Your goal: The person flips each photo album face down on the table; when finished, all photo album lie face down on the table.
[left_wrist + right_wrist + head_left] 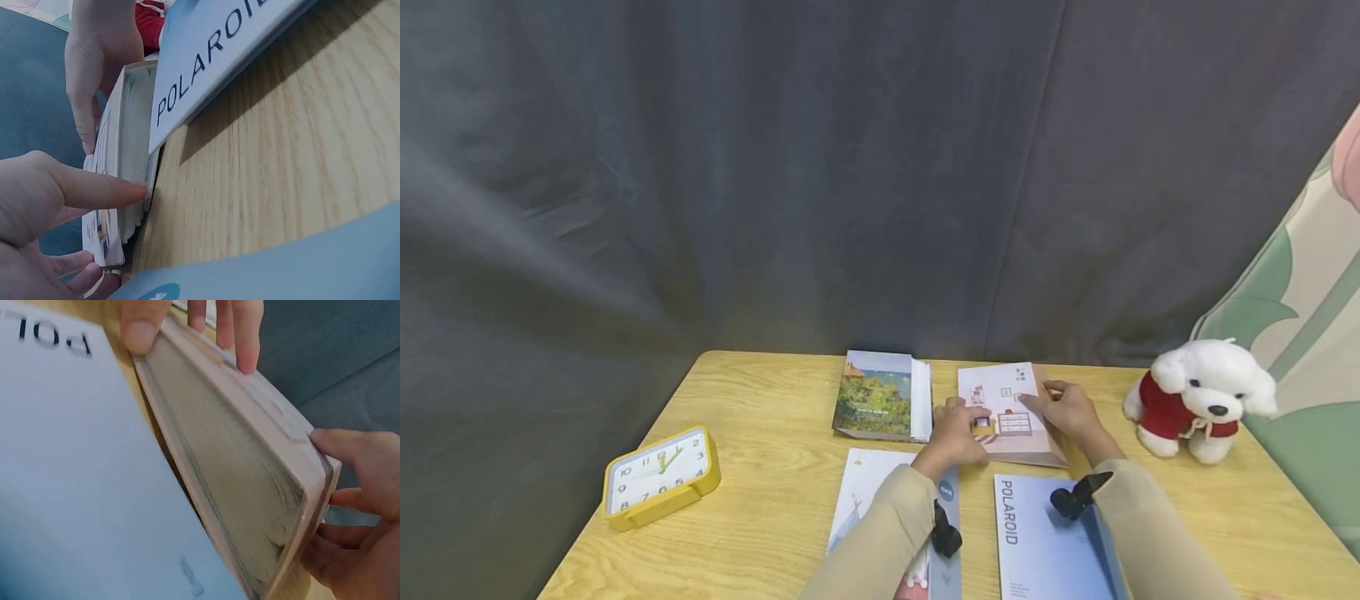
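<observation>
A thick pink photo album point(1018, 375) with furniture drawings on its cover lies near the table's back edge. My left hand point(957, 433) holds its near left corner; in the left wrist view the thumb point(106, 189) lies across the page edges, while other fingers curl by the side. My right hand point(1071, 412) grips the album's right side, with the thumb on the cover and the fingers along the spine point(319, 506). In the right wrist view the page block point(219, 450) shows between the covers.
A landscape-covered album point(876, 396) lies left of the hands. Nearer are a blue-and-white book point(857, 492) under my left forearm and a blue POLAROID album point(1037, 533) by the right. A yellow clock point(662, 475) stands left; a white plush dog point(1213, 392) sits right.
</observation>
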Demonstrator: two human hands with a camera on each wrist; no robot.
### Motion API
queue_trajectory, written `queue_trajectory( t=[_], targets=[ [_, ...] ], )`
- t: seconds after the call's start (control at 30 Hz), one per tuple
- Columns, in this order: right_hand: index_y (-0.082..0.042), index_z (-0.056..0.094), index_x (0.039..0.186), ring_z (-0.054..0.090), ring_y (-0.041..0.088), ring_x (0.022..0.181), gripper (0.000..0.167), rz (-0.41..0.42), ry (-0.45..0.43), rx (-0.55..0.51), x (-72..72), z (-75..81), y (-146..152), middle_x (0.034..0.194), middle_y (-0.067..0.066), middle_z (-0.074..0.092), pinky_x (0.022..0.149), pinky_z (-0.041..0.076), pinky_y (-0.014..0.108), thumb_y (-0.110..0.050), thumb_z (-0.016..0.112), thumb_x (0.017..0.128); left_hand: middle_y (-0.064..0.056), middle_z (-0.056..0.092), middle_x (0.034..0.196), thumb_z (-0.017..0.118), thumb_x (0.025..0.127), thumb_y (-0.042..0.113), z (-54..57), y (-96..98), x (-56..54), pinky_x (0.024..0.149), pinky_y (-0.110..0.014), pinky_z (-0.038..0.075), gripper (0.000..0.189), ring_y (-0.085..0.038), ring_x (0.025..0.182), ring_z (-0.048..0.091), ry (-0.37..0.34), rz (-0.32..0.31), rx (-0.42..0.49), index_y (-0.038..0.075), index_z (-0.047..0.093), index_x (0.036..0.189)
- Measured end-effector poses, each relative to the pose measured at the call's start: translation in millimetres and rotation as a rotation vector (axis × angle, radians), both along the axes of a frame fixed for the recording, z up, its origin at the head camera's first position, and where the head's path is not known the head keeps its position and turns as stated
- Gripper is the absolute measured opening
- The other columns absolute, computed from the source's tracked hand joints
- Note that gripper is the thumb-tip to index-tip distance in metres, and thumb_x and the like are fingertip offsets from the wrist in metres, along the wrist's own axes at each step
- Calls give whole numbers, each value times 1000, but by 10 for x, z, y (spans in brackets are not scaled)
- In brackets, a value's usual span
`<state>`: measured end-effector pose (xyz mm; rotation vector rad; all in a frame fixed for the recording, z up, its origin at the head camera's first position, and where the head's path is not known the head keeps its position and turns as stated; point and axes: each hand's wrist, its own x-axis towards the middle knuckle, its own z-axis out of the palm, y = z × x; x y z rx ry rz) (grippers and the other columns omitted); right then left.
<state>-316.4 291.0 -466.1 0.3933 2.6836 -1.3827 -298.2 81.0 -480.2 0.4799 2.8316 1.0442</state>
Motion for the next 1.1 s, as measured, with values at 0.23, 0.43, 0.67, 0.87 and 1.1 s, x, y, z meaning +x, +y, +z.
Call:
queue_trajectory(
  t=[0.23,0.43,0.67,0.87,1.1],
  targets=[
    [14,36,144,49,44,118,74,14,16,38,8,-44,-14,137,38,43,104,39,55,-33,66,94,-11,46,144,90,55,9,-29,-12,8,97,-33,44,74,-30,122,44,10,17,11,24,71,125],
    [13,36,144,40,51,128,72,62,60,134,-21,63,-107,142,39,38,106,34,60,-34,62,95,-9,49,139,90,56,10,51,-129,-38,96,-34,44,81,-27,118,46,-15,-2,20,21,66,133],
    [7,41,145,38,52,131,62,152,197,160,-174,347,-521,145,37,38,105,35,61,-33,56,99,-25,33,152,87,75,23,374,-882,-202,104,-57,38,87,-45,137,33,34,32,152,11,44,150],
    [2,40,148,45,47,129,61,255,226,186,-295,493,-969,145,31,42,102,40,58,-35,55,101,-26,24,156,88,75,28,404,-1728,-266,105,-61,35,109,-46,141,25,-15,186,257,5,20,158],
    [3,32,151,40,50,132,65,322,202,115,-342,293,-1289,145,36,39,102,39,59,-34,52,102,-26,17,160,93,69,23,93,-2015,-264,111,-57,30,129,-46,144,20,-231,172,289,0,3,158]
  ],
)
